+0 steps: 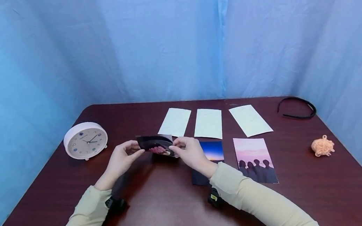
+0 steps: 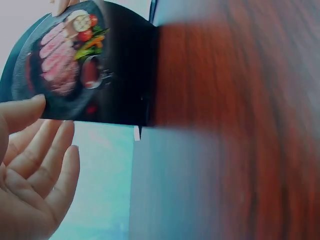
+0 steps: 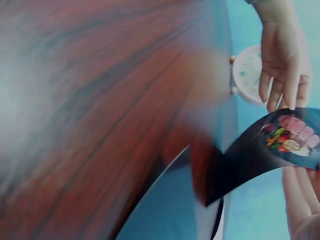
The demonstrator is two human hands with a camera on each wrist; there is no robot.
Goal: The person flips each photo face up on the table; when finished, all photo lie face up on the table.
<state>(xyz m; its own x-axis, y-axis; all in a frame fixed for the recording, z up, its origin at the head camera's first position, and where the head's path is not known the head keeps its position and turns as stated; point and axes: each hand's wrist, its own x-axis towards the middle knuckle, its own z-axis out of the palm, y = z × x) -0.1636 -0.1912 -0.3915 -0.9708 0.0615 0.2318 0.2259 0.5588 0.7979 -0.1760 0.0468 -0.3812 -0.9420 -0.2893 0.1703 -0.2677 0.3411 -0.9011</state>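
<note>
A dark photo print (image 1: 156, 147) of sliced meat and vegetables is held up between both hands, bowed into a curve. My left hand (image 1: 121, 159) pinches one end, its thumb over the picture side in the left wrist view. At the opposite end, my right hand (image 1: 192, 154) grips the print with thumb and fingers. The lower edge of the print (image 2: 125, 75) hangs close over the table. Beneath my right forearm lies a blue sunset photo (image 1: 211, 150), partly covered. Right of it lies a pink photo with silhouetted people (image 1: 255, 156).
Three pale blank-looking cards (image 1: 174, 122) lie in a row behind the hands, the rightmost one tilted. A round white clock (image 1: 86, 141) stands at the left. Toward the right edge are a black headband (image 1: 313, 110) and a peach knitted ball (image 1: 322, 146). Blue curtains (image 1: 160, 41) hang behind the table.
</note>
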